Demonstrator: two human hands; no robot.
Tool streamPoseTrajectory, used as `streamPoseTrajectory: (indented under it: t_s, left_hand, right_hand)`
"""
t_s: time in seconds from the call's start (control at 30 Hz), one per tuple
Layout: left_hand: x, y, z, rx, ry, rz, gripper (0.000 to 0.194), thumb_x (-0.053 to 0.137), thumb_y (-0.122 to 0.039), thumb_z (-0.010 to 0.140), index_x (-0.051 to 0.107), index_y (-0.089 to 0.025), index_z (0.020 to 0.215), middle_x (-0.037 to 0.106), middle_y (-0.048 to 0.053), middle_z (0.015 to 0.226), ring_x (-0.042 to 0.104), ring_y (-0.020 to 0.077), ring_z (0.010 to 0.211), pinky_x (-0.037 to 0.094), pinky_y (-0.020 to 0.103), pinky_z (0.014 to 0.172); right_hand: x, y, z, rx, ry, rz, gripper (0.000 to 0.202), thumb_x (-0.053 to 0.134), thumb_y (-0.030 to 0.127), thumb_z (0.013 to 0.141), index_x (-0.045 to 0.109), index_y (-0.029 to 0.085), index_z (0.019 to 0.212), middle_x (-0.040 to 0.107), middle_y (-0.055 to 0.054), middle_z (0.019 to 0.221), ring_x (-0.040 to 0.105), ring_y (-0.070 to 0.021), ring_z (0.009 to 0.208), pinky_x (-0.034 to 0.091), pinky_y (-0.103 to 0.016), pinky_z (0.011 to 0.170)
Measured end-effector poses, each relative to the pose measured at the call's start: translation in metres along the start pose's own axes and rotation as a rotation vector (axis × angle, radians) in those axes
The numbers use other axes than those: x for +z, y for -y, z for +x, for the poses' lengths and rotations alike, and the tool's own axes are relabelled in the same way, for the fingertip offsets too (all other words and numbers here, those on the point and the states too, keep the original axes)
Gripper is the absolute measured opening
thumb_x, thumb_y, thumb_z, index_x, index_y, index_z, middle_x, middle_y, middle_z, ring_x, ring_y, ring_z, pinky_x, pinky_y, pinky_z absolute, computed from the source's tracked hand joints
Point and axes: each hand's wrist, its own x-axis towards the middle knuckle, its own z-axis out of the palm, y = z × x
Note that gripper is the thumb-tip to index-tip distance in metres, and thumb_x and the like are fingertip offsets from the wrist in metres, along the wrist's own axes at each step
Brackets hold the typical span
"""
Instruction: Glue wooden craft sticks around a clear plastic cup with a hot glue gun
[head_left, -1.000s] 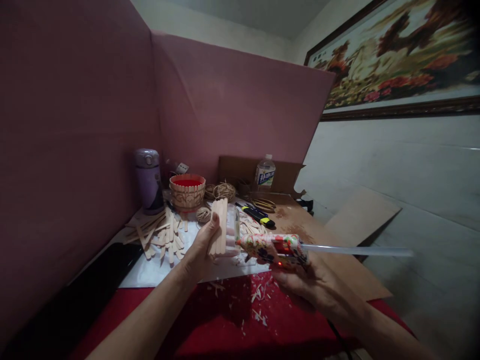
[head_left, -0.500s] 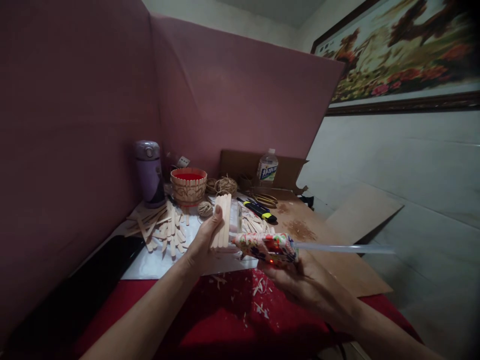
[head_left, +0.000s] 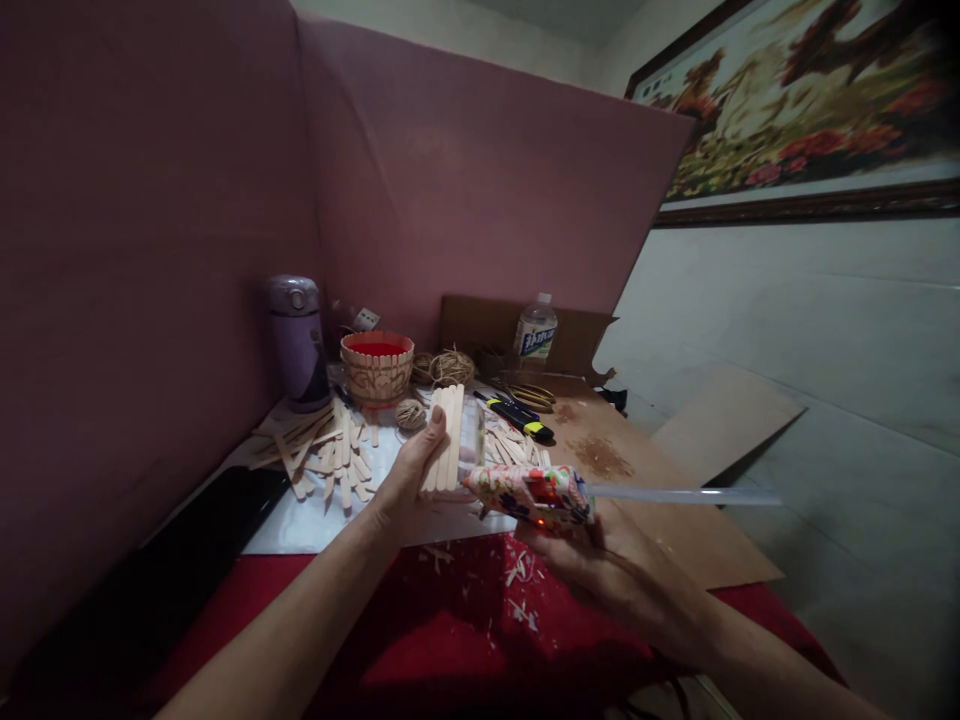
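Observation:
My left hand (head_left: 409, 470) is closed around a clear plastic container (head_left: 471, 435) with several upright craft sticks (head_left: 448, 440) side by side on its near face. The thumb presses on the sticks. In my right hand (head_left: 592, 550) is a glue gun (head_left: 529, 492) with a flowery pattern and a small red light. Its tip points left and sits close to the lower right edge of the sticks; whether it touches, I cannot tell. A long clear glue stick (head_left: 682, 495) juts out of the gun's back.
Loose craft sticks (head_left: 345, 455) lie on white paper left of my hand. Behind stand a purple flask (head_left: 295, 345), a stick-covered basket (head_left: 377, 370), twine (head_left: 452, 366) and a bottle (head_left: 535, 335). A utility knife (head_left: 517, 418) rests near brown cardboard (head_left: 637, 480). Shavings litter the red cloth (head_left: 450, 620).
Almost nothing differs. Both hands, the container and the glue gun keep nearly the same places, and the whole view has shifted very slightly.

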Motion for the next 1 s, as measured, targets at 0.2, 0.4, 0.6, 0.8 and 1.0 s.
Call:
streamPoseTrajectory:
  t_s: [0.2, 0.4, 0.6, 0.8, 1.0]
  left_hand:
    - [0.003, -0.001, -0.001, -0.007, -0.016, -0.005, 0.060, 0.062, -0.065, 0.071, 0.069, -0.014, 0.100, 0.073, 0.016, 0.083, 0.070, 0.0296, 0.072, 0.056, 0.037, 0.055]
    - [0.003, -0.002, -0.001, 0.006, -0.019, 0.000, 0.063, 0.062, -0.066, 0.070, 0.068, -0.012, 0.104, 0.073, 0.015, 0.080, 0.070, 0.0305, 0.073, 0.057, 0.037, 0.055]
    - [0.004, -0.002, -0.002, 0.011, -0.033, 0.012, 0.064, 0.063, -0.066, 0.069, 0.068, -0.011, 0.102, 0.072, 0.014, 0.077, 0.069, 0.0260, 0.065, 0.055, 0.033, 0.053]
    - [0.006, -0.003, -0.002, 0.019, -0.007, 0.035, 0.064, 0.062, -0.068, 0.068, 0.069, -0.010, 0.096, 0.071, 0.015, 0.079, 0.068, 0.0257, 0.066, 0.053, 0.030, 0.050]
    - [0.005, -0.003, -0.003, 0.001, -0.033, 0.025, 0.066, 0.063, -0.068, 0.068, 0.068, -0.011, 0.101, 0.071, 0.015, 0.079, 0.068, 0.0280, 0.071, 0.054, 0.034, 0.054]
  right_hand:
    - [0.001, 0.003, 0.000, -0.005, -0.001, 0.041, 0.027, 0.058, 0.044, 0.085, 0.053, 0.019, 0.078, 0.035, 0.005, 0.062, 0.026, -0.0086, 0.054, 0.025, -0.022, 0.047]
    - [0.003, 0.003, 0.000, -0.024, -0.014, 0.045, 0.029, 0.057, 0.047, 0.086, 0.057, 0.019, 0.084, 0.038, 0.005, 0.064, 0.027, -0.0087, 0.055, 0.027, -0.021, 0.048]
    - [0.003, -0.001, 0.000, 0.027, -0.012, 0.038, 0.034, 0.056, 0.052, 0.085, 0.059, 0.018, 0.090, 0.036, 0.005, 0.062, 0.026, -0.0082, 0.053, 0.024, -0.021, 0.045]
    - [0.001, 0.005, -0.002, 0.000, 0.001, 0.022, 0.032, 0.054, 0.049, 0.087, 0.059, 0.017, 0.086, 0.040, 0.003, 0.066, 0.029, -0.0090, 0.057, 0.029, -0.022, 0.050]
    - [0.001, 0.011, -0.003, -0.069, -0.015, -0.019, 0.027, 0.055, 0.045, 0.088, 0.060, 0.018, 0.091, 0.049, 0.000, 0.075, 0.039, -0.0115, 0.064, 0.037, -0.023, 0.060]
